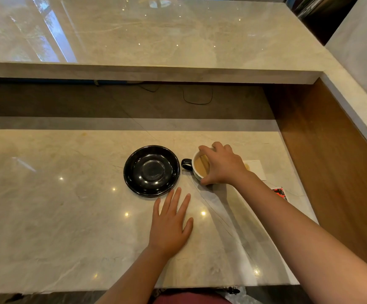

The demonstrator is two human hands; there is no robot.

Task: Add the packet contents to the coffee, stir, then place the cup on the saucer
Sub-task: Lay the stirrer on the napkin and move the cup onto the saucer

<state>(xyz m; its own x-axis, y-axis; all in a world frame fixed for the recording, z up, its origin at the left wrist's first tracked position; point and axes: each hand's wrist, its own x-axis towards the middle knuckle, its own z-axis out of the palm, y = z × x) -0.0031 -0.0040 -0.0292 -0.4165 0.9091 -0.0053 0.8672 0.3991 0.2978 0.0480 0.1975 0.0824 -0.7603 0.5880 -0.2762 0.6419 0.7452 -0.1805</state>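
Observation:
A black cup [187, 164] with a white inside holds light brown coffee [200, 166]; its handle points left toward the saucer. My right hand [222, 165] reaches over the cup from the right, fingers and thumb clasped around its rim. An empty glossy black saucer [152, 171] lies just left of the cup, not touching it. My left hand [170, 222] rests flat on the marble counter in front of the saucer, fingers spread, holding nothing. A stirrer or the packet contents cannot be made out.
A white napkin [256, 168] lies right of the cup, partly under my forearm. A red and black packet [279, 192] peeks out beside it. A wooden side wall [331, 161] bounds the counter's right edge; a raised marble ledge [156, 73] overhangs the back.

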